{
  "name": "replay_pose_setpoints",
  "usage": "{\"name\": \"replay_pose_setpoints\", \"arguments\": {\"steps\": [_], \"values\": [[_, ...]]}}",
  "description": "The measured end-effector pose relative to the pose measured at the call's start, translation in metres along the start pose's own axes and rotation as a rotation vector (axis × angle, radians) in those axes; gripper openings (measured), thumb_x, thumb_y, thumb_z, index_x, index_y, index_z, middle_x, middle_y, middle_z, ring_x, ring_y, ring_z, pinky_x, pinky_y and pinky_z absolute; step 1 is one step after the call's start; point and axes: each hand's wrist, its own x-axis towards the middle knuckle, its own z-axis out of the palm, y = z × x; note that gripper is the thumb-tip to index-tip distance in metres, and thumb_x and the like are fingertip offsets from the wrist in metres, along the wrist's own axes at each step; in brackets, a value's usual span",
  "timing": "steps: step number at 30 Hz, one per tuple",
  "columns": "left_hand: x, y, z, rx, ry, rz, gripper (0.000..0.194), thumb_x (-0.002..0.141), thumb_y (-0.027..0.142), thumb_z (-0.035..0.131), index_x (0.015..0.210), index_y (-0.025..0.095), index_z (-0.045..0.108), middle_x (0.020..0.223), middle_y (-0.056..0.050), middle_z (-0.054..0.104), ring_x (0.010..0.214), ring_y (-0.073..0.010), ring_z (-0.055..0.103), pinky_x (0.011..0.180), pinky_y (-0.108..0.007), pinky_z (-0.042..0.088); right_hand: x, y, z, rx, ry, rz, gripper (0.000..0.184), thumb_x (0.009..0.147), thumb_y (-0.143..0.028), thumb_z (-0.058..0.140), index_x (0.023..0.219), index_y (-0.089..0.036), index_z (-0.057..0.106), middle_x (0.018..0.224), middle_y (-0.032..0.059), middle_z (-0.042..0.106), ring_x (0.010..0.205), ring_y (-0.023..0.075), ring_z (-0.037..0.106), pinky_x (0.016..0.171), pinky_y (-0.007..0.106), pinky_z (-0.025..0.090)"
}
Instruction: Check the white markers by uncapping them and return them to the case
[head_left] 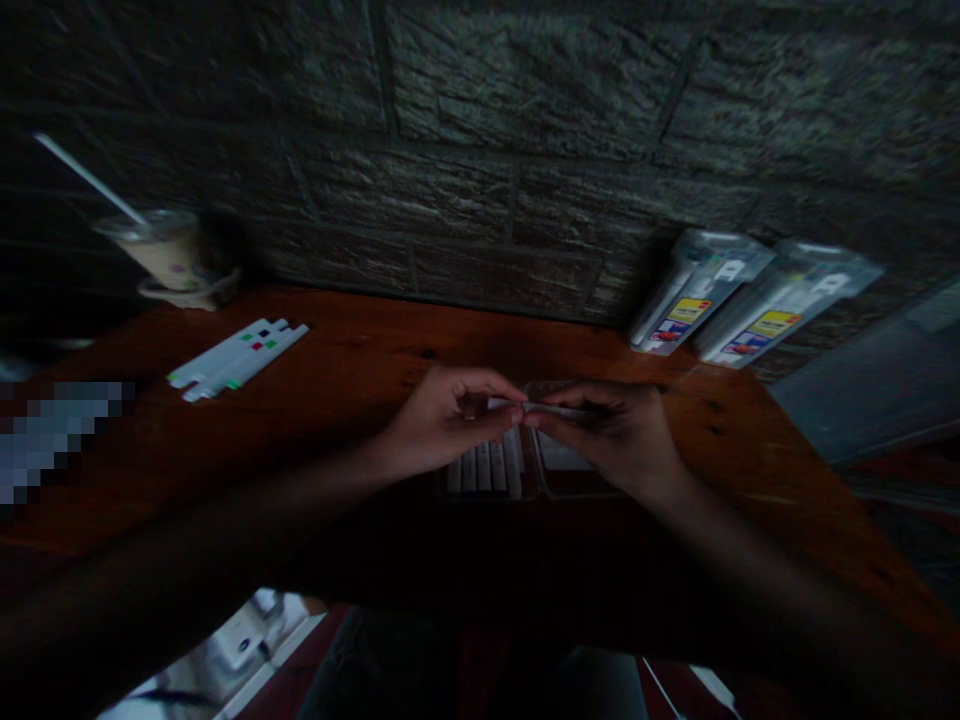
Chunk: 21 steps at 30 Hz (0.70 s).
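Note:
Over the middle of the wooden table, my left hand (457,418) and my right hand (626,425) meet fingertip to fingertip. Both are closed in a pinch on a slim white marker (559,410), held level and partly hidden by the fingers. Beneath them lies a clear plastic case (589,495), opened flat. Several white markers (484,472) stand side by side in its left half. A pale sheet or panel shows in the right half, partly behind my right hand.
Several loose white markers (236,362) with coloured marks lie on the table (345,350) at left. Behind them stands a drink cup (169,255) with a straw in a holder. Two upright clear cases (690,300) stand at back right by the stone wall (465,190).

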Motion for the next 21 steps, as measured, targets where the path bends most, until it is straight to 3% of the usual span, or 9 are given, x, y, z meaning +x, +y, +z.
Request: {"name": "replay_pose_setpoints", "arguments": {"steps": [5, 13, 16, 21], "values": [[-0.001, -0.001, 0.001, -0.004, -0.019, 0.008, 0.017, 0.088, 0.027, 0.073, 0.101, 0.016, 0.077, 0.083, -0.006, 0.077, 0.062, -0.0123, 0.067, 0.057, -0.022, 0.053, 0.001, -0.002, 0.002, 0.074, 0.006, 0.029, 0.010, 0.080, -0.029, 0.085, 0.089, -0.027, 0.082, 0.096, 0.0024, 0.083, 0.086, 0.0216, 0.078, 0.081, 0.036, 0.064], [0.004, 0.011, -0.007, -0.024, 0.085, -0.025, 0.011, 0.089, 0.023, 0.070, 0.096, 0.016, 0.076, 0.067, 0.000, 0.068, 0.057, -0.0106, 0.061, 0.056, -0.021, 0.048, 0.006, -0.007, -0.001, 0.154, 0.071, 0.139, 0.009, 0.077, -0.028, 0.086, 0.086, -0.029, 0.083, 0.084, 0.0000, 0.082, 0.072, 0.0177, 0.076, 0.070, 0.032, 0.063], [0.006, 0.010, -0.010, -0.063, 0.138, -0.017, 0.010, 0.090, 0.021, 0.068, 0.095, 0.016, 0.076, 0.062, 0.001, 0.063, 0.057, -0.0104, 0.058, 0.057, -0.022, 0.046, 0.009, -0.009, -0.004, 0.182, 0.072, 0.162, 0.008, 0.079, -0.026, 0.084, 0.086, -0.029, 0.083, 0.076, -0.0009, 0.080, 0.062, 0.0147, 0.070, 0.058, 0.028, 0.057], [0.010, 0.001, -0.013, -0.206, 0.189, -0.014, 0.013, 0.088, 0.026, 0.069, 0.095, 0.017, 0.075, 0.080, -0.003, 0.069, 0.058, -0.0098, 0.058, 0.055, -0.023, 0.045, 0.010, -0.009, -0.006, 0.247, 0.092, 0.215, 0.011, 0.079, -0.031, 0.084, 0.089, -0.027, 0.083, 0.066, -0.0012, 0.075, 0.045, 0.0094, 0.053, 0.040, 0.023, 0.040]]}}
